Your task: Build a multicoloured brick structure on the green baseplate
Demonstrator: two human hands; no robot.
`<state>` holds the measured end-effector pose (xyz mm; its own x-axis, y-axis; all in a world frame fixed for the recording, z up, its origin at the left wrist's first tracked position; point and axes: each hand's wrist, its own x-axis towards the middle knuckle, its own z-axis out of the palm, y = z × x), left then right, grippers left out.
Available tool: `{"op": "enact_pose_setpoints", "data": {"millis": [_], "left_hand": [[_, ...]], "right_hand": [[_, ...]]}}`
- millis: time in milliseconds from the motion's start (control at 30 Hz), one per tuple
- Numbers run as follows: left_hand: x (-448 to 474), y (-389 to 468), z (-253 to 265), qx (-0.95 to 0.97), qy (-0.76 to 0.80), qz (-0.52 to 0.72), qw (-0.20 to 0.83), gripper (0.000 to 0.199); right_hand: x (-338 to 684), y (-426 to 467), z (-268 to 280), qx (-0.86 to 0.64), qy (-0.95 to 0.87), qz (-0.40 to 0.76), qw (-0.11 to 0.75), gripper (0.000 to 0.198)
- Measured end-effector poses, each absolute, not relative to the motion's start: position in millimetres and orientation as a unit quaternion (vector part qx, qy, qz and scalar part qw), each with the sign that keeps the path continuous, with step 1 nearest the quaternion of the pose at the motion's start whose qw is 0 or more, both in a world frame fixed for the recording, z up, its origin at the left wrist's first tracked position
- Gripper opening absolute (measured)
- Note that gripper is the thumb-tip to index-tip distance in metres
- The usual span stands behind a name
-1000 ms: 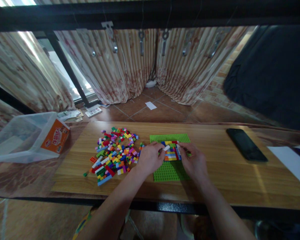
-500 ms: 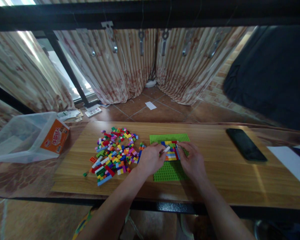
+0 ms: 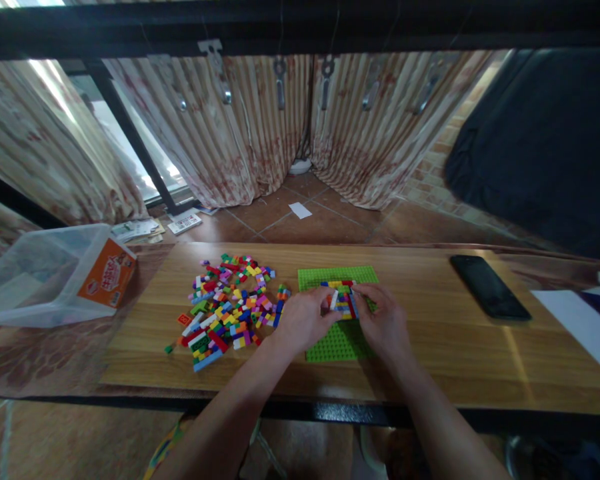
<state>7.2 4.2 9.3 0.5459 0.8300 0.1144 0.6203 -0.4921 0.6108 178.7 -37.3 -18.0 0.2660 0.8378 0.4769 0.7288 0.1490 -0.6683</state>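
Note:
My left hand (image 3: 305, 317) pinches a white toy brick (image 3: 335, 300), tilted upright above the left part of a block of joined colourful bricks (image 3: 345, 308). That block stands on a green studded baseplate (image 3: 337, 273). At the block's right edge is my right hand (image 3: 383, 317), its thumb and index finger drawn together against it. Whether a small piece sits between those right fingertips is hidden. Both hands cover parts of the block and baseplate.
A heap of loose bricks (image 3: 230, 307) lies left of the baseplate on the wooden table (image 3: 430, 373). A clear plastic bin (image 3: 45, 267) with an orange label stands at far left. A black phone (image 3: 490, 287) and white paper (image 3: 580, 327) lie on the right.
The white brick in my left hand has turned from lying slanted to standing more upright over the block. My right hand stays at the block's right edge.

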Motion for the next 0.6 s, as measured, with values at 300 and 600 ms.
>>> {"op": "enact_pose_setpoints", "data": {"millis": [300, 600], "left_hand": [[1.3, 11.6, 10.8, 0.859, 0.368, 0.227, 0.276, 0.044], [3.9, 12.2, 5.7, 0.865, 0.352, 0.231, 0.272, 0.057]], "right_hand": [[178.9, -38.2, -16.2, -0.651, -0.598, 0.071, 0.463, 0.022], [178.6, -38.5, -14.4, -0.652, -0.592, 0.087, 0.466, 0.021]]}}
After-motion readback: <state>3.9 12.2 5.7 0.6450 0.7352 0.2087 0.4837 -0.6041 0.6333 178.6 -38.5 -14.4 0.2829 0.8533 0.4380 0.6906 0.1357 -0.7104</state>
